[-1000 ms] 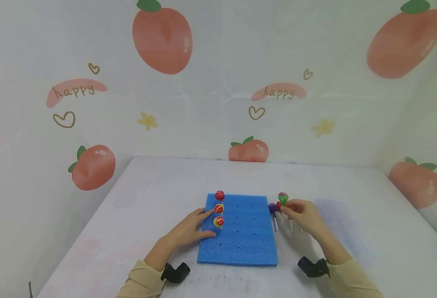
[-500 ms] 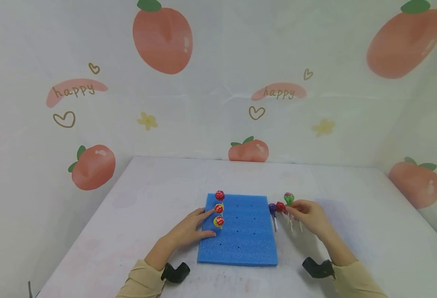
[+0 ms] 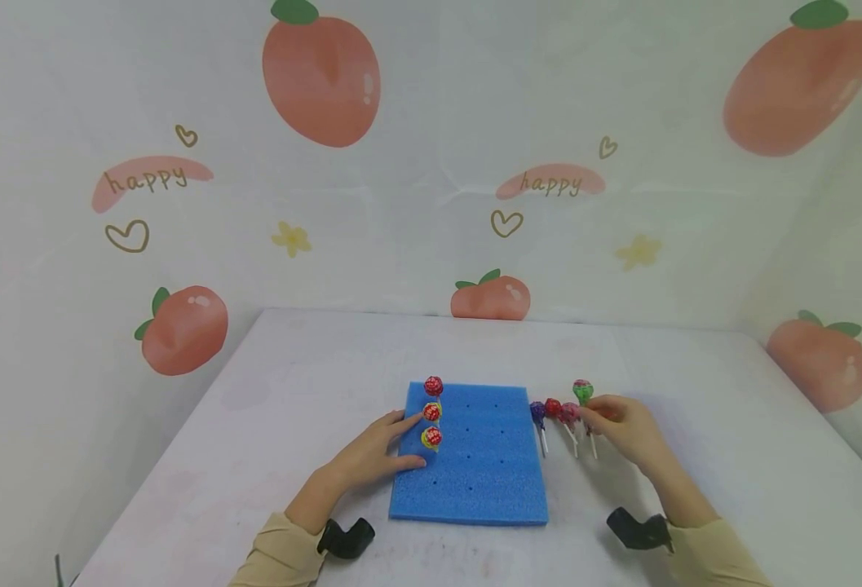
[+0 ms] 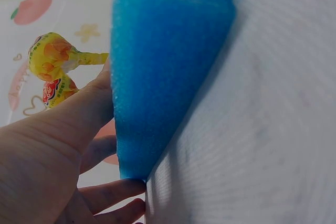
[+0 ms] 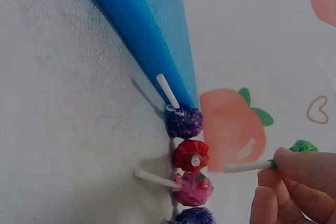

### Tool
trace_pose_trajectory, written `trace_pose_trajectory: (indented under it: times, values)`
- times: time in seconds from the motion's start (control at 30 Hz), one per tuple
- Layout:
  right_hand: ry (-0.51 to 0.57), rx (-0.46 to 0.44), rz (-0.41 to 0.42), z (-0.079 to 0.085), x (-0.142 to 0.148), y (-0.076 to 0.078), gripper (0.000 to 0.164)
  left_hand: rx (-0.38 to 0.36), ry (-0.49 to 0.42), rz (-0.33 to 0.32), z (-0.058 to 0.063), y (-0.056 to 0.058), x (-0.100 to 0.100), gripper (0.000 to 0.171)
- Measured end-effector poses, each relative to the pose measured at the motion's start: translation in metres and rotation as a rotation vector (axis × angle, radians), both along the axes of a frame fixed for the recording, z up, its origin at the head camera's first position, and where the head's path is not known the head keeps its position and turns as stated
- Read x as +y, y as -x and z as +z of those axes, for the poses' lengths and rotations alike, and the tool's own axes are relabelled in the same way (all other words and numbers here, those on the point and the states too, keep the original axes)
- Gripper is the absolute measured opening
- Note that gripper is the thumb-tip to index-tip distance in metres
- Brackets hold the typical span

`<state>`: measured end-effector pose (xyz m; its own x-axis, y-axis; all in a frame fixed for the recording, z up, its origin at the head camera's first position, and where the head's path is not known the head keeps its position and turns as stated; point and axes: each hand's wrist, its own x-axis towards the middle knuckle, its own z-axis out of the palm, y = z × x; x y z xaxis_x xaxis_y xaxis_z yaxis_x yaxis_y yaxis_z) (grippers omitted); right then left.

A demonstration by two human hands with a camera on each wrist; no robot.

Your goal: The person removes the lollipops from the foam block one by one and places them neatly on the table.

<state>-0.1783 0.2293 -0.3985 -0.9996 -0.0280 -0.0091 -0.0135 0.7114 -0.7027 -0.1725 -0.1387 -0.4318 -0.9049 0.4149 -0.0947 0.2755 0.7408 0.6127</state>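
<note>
My right hand (image 3: 627, 428) pinches the stick of a green-wrapped lollipop (image 3: 583, 391) just below its head, holding it above the table to the right of a blue foam block (image 3: 489, 481). In the right wrist view its white stick (image 5: 249, 167) points left, clear of the foam. My left hand (image 3: 363, 455) rests along the block's left side, thumb extended on the top face and other fingers by the edge. Beside its fingertips stand a red lollipop (image 3: 434, 386) and two yellow-and-red lollipops (image 3: 431, 438) in a column, sticks in the foam.
Right of the block lie a purple lollipop (image 3: 537, 411), a red lollipop (image 3: 552, 407) and a pink lollipop (image 3: 569, 413). Another purple lollipop (image 5: 195, 216) shows in the right wrist view. Small holes dot the foam. A printed backdrop (image 3: 401, 244) stands behind the white table (image 3: 313, 359).
My right hand has moved to the right with the green lollipop, uncovering the red and pink lollipops on the table. The left hand and the foam block have stayed put.
</note>
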Motion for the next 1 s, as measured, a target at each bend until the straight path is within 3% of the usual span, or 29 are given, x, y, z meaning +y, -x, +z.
trace_pose_trajectory:
  times: [1.0]
  values:
    - [-0.06,0.009,-0.053,0.004,0.028,-0.005,0.038,0.014,0.004,-0.007,-0.002,0.001,-0.001,0.07]
